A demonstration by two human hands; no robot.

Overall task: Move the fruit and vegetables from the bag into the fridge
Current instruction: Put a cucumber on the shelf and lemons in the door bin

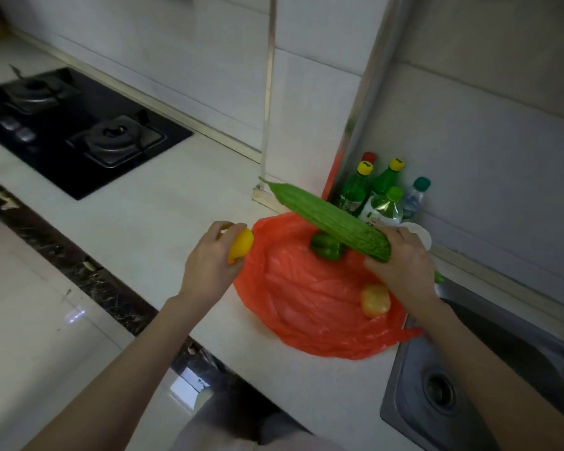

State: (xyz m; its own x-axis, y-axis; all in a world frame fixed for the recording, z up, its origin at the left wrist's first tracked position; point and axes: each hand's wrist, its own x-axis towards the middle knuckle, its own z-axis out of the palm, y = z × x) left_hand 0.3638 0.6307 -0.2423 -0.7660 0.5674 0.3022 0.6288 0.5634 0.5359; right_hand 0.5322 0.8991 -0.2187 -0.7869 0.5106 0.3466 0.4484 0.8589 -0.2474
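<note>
While my left hand point(210, 262) grips a lemon point(240, 245), my right hand point(401, 260) clasps a gourd point(329, 219) (above the red bag point(306, 307)), pepper point(327, 245) beneath.

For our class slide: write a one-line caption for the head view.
Left hand holds a lemon, right hand a bitter gourd, above the red bag.

crinkled plastic bag point(306, 297), bumpy gourd point(332, 219), steel sink point(401, 395)

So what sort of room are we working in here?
Most likely a home kitchen: a gas hob set into the white counter, a steel sink at its right end, and drink bottles in the corner.
</note>
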